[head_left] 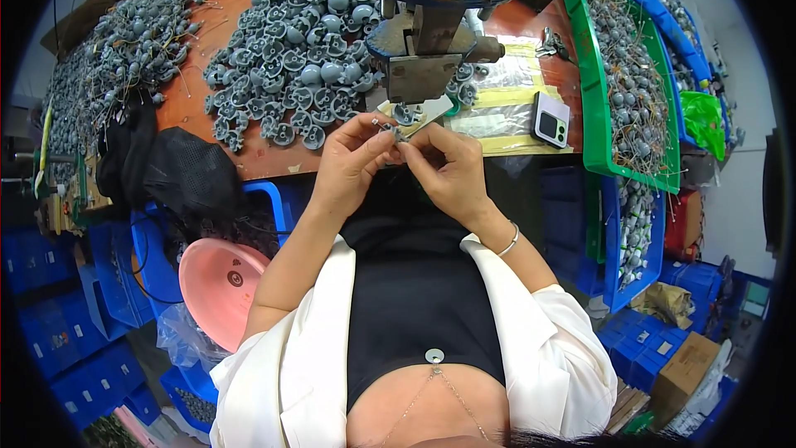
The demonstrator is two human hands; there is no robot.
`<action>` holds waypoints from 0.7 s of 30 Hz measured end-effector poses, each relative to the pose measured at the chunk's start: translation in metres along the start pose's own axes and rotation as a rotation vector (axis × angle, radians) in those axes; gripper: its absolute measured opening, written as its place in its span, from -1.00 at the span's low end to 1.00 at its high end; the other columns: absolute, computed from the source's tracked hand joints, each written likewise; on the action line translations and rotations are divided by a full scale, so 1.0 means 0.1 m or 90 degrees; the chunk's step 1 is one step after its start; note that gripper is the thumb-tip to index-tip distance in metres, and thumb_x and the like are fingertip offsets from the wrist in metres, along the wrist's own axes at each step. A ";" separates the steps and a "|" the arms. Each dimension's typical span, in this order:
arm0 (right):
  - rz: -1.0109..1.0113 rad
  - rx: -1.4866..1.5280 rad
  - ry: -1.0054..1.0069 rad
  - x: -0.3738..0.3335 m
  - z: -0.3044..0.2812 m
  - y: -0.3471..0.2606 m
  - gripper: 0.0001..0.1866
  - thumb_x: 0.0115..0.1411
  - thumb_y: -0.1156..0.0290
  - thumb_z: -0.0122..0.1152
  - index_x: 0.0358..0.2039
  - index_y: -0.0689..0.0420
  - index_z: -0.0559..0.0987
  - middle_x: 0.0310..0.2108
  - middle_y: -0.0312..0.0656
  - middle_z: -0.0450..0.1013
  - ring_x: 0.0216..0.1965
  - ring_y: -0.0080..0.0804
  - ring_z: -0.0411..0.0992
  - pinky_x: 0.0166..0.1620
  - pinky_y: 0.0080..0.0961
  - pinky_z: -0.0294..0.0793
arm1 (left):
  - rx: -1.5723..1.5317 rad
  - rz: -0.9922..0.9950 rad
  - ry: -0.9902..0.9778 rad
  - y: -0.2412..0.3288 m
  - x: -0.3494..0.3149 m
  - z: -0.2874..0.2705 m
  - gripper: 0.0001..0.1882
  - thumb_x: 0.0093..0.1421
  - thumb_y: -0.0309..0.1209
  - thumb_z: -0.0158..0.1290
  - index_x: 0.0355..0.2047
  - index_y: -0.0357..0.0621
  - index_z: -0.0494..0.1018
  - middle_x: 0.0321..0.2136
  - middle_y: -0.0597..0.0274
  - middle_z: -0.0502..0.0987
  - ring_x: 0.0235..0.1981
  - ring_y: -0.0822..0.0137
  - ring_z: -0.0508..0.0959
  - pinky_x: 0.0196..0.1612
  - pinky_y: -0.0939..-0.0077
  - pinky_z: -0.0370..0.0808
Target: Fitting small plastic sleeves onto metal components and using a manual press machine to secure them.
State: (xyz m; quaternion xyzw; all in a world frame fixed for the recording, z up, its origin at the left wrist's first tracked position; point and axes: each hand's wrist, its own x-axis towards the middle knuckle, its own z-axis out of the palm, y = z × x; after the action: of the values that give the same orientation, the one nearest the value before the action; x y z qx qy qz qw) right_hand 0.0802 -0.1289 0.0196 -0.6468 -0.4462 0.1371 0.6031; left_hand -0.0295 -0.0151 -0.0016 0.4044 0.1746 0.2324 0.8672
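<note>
My left hand (pixel 352 158) and my right hand (pixel 444 164) meet at the table's near edge, fingertips pinched together on one small grey part with a thin wire (pixel 395 133). Just beyond them stands a metal hand press (pixel 423 29) with a grey block at its base. A big heap of grey round parts (pixel 303 46) covers the brown table (pixel 249 162) to the left of the press.
A second grey heap (pixel 124 41) lies far left. A green tray (pixel 595 108) of wired parts sits on the right, a phone (pixel 550 118) beside it. A black mesh bag (pixel 186 170), pink basin (pixel 222 286) and blue crates (pixel 70 340) stand lower left.
</note>
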 end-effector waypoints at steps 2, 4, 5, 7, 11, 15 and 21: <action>0.019 -0.005 -0.018 -0.02 -0.04 0.03 -0.85 0.09 0.53 0.21 -0.58 0.25 0.47 -0.68 -0.29 0.44 -0.70 -0.71 0.29 -0.63 -0.72 0.21 | -0.054 -0.002 -0.001 -0.03 -0.02 0.07 -0.81 0.11 -0.53 0.12 -0.24 -0.25 0.48 -0.33 0.27 0.53 -0.39 0.48 0.51 -0.32 0.67 0.43; 0.045 -0.010 -0.035 -0.01 -0.12 0.08 -0.84 0.14 0.49 0.17 -0.56 0.25 0.49 -0.66 -0.28 0.45 -0.70 -0.72 0.29 -0.64 -0.73 0.20 | 0.152 0.102 -0.002 0.00 -0.07 0.11 -0.81 0.10 -0.59 0.10 -0.23 -0.27 0.49 -0.31 0.26 0.50 -0.34 0.46 0.50 -0.29 0.65 0.43; 0.223 0.127 -0.109 0.00 -0.17 0.11 -0.86 0.18 0.44 0.14 -0.48 0.23 0.52 -0.64 -0.27 0.46 -0.71 -0.72 0.27 -0.65 -0.74 0.19 | 0.359 0.206 -0.004 0.02 -0.07 0.12 -0.79 0.09 -0.65 0.07 -0.23 -0.28 0.51 -0.29 0.25 0.48 -0.29 0.45 0.48 -0.26 0.64 0.42; 0.396 0.263 -0.186 -0.02 -0.25 0.11 -0.84 0.22 0.40 0.10 -0.40 0.22 0.54 -0.62 -0.26 0.46 -0.72 -0.73 0.26 -0.66 -0.75 0.17 | 0.454 0.310 -0.040 0.01 -0.08 0.11 -0.79 0.05 -0.62 0.11 -0.25 -0.24 0.53 -0.28 0.22 0.50 -0.29 0.40 0.49 -0.26 0.61 0.42; 0.586 0.693 -0.229 -0.01 -0.30 0.05 -0.83 0.22 0.31 0.12 -0.30 0.15 0.47 -0.61 -0.32 0.42 -0.70 -0.69 0.29 -0.63 -0.78 0.19 | 0.636 0.548 -0.138 0.02 -0.09 0.16 -0.80 -0.02 -0.55 0.20 -0.32 -0.19 0.56 -0.26 0.13 0.53 -0.28 0.27 0.50 -0.26 0.51 0.42; 0.371 0.417 -0.053 -0.06 -0.31 0.31 -0.89 0.23 0.39 0.11 -0.35 0.15 0.44 -0.57 -0.38 0.37 -0.62 -0.70 0.33 -0.56 -0.78 0.27 | 0.516 0.504 0.197 0.17 -0.15 0.16 -0.89 0.03 -0.59 0.13 -0.39 -0.33 0.52 -0.24 0.08 0.53 -0.30 0.23 0.51 -0.25 0.54 0.42; 0.211 0.024 -0.028 0.00 -0.29 0.37 -0.92 0.24 0.48 0.05 -0.35 0.20 0.40 -0.50 -0.39 0.33 -0.52 -0.71 0.30 -0.42 -0.77 0.28 | 0.937 0.657 0.390 0.29 -0.02 0.06 -0.67 -0.04 -0.58 0.16 -0.19 -0.30 0.46 -0.10 0.04 0.45 -0.07 0.09 0.42 0.02 0.31 0.31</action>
State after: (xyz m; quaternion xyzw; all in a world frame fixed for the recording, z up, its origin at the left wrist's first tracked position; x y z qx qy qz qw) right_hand 0.1159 -0.1433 -0.0069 -0.6969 -0.3434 0.2572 0.5747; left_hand -0.0358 -0.0037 0.0254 0.7979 0.2971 0.5145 0.1017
